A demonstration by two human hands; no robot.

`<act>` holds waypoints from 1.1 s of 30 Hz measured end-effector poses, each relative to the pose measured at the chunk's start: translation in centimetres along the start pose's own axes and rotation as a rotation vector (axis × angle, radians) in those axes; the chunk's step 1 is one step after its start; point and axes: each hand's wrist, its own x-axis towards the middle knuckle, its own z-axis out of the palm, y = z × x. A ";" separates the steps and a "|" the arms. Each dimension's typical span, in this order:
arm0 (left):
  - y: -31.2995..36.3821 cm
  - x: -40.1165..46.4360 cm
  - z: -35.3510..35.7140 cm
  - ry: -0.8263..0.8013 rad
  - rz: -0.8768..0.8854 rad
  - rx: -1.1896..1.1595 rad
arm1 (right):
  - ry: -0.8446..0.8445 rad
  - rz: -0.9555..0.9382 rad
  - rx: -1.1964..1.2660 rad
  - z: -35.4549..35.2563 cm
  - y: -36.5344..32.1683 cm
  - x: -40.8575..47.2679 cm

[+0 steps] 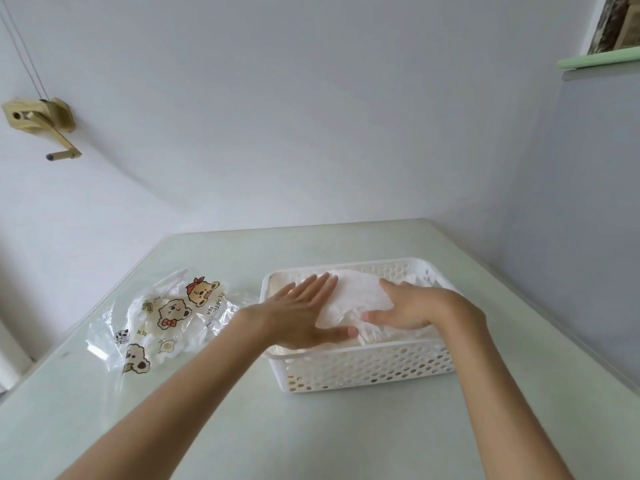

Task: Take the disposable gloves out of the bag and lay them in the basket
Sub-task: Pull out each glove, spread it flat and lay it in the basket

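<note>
A pale green desk (214, 427) is filling the lower half of the view, and soft even light is falling on its smooth top. Behind it a plain white wall (294, 109) is rising, and it is meeting a greyer wall (588, 202) at 3 o'clock. At 9 o'clock a brass-coloured crank handle (45, 123) is sitting on the wall, with thin cords (20, 43) going up from it. At 1 o'clock a light green ledge (599, 58) is sticking out.

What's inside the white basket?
A crinkly white pile of gloves lies in the basket, with both hands pressed flat on top: left hand, right hand. The basket's bottom is covered, so anything underneath is hidden.
</note>
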 end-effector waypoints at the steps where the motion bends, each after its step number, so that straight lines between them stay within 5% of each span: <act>1: -0.1 0.3 0.5 -0.039 -0.021 0.008 | -0.050 0.045 -0.054 0.3 0.0 0.4; 10: 0.2 1.1 -0.1 -0.201 -0.080 -0.075 | -0.002 0.044 0.074 0.9 1.2 1.2; 15: -0.7 -0.4 -2.3 0.132 -0.050 -0.224 | 0.371 -0.116 0.354 -1.1 1.7 -0.8; 20: -2.3 -3.2 -1.9 0.339 -0.037 -0.264 | 0.273 -0.126 0.321 -0.5 0.8 -1.4; 24: -7.4 -8.9 -1.5 0.576 -0.330 -0.401 | 0.360 -0.211 0.324 -1.3 -0.6 -3.3; 27: -10.5 -12.4 -0.4 0.376 -0.583 -0.314 | 0.406 -0.311 0.324 -0.7 -4.2 -4.8; 33: -10.5 -11.3 2.1 0.130 -0.547 -0.121 | 0.408 -0.519 0.208 3.3 -13.9 -5.6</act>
